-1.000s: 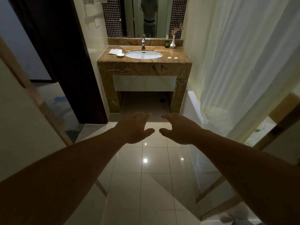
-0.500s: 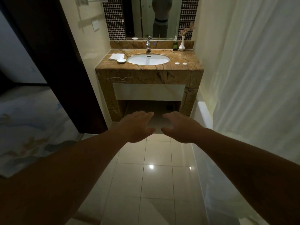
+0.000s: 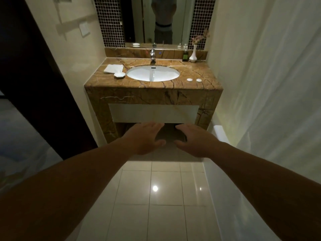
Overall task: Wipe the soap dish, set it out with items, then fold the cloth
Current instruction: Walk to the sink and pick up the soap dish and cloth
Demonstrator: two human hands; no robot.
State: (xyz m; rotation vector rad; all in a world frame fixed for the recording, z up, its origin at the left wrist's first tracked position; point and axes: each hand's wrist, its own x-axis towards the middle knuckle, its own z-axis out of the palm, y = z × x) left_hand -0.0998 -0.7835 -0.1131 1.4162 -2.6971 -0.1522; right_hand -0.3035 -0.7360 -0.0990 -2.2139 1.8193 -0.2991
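We're at approach, nothing wiped yet. Left hand (image 3: 145, 139) and right hand (image 3: 194, 140): grip wide, empty. Next: reach cloth (image 3: 113, 68) and soap dish (image 3: 119, 75), 11 o'clock on tabletop (image 3: 199, 70).

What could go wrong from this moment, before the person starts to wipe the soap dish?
1. The soap dish sits near the front edge of the counter, touching the folded cloth; pulling the cloth carelessly might knock the dish off.
2. The floor tiles look glossy, perhaps slippery.
3. Both hands, left hand and right hand, are empty and far from the counter.
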